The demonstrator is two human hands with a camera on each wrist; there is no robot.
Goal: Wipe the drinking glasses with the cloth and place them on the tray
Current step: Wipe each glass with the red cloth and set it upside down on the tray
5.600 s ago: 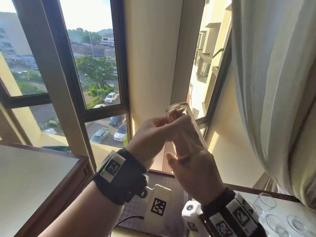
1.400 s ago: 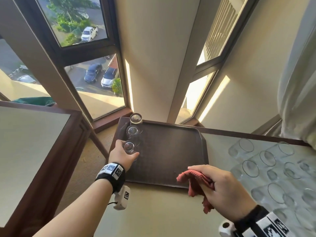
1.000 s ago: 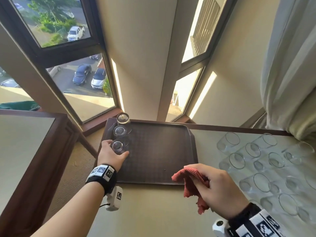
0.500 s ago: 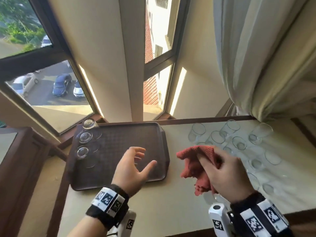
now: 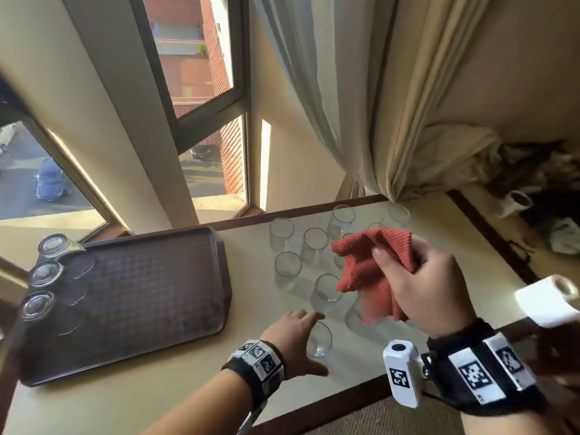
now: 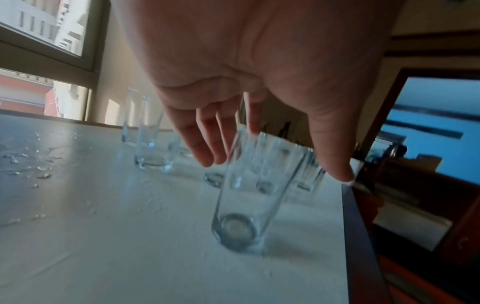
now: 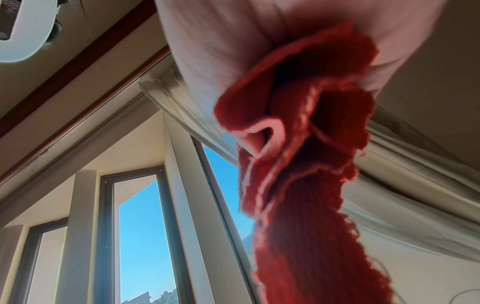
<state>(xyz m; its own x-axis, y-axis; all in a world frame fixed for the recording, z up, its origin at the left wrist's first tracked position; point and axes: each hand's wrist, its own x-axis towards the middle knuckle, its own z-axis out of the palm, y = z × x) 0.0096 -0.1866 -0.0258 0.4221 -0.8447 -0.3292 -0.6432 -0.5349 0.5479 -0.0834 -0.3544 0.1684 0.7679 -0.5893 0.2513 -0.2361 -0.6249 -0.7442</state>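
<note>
A dark brown tray [image 5: 150,293] lies at the left of the table. Three glasses stand upside down along its left edge [image 5: 45,273]. Several clear glasses [image 5: 314,246] stand upright on the table to the tray's right. My left hand [image 5: 309,340] hovers over the nearest glass [image 5: 320,346]. In the left wrist view the left hand [image 6: 272,164] has straight, spread fingers on either side of that glass's [image 6: 241,216] rim, with no grip. My right hand [image 5: 417,284] grips a red cloth [image 5: 367,268] above the glasses. The cloth [image 7: 298,164] hangs bunched from the right hand [image 7: 233,41].
A white paper roll [image 5: 546,301] sits at the table's right edge. A curtain [image 5: 361,105] hangs behind the glasses. Water drops [image 6: 31,164] lie on the tabletop left of the glasses. The table's front edge [image 5: 345,403] is just below my wrists.
My left hand let go of the third glass on the tray and moved right to the nearest upright glass. My right hand kept the cloth and rose over the glasses. The view swung right.
</note>
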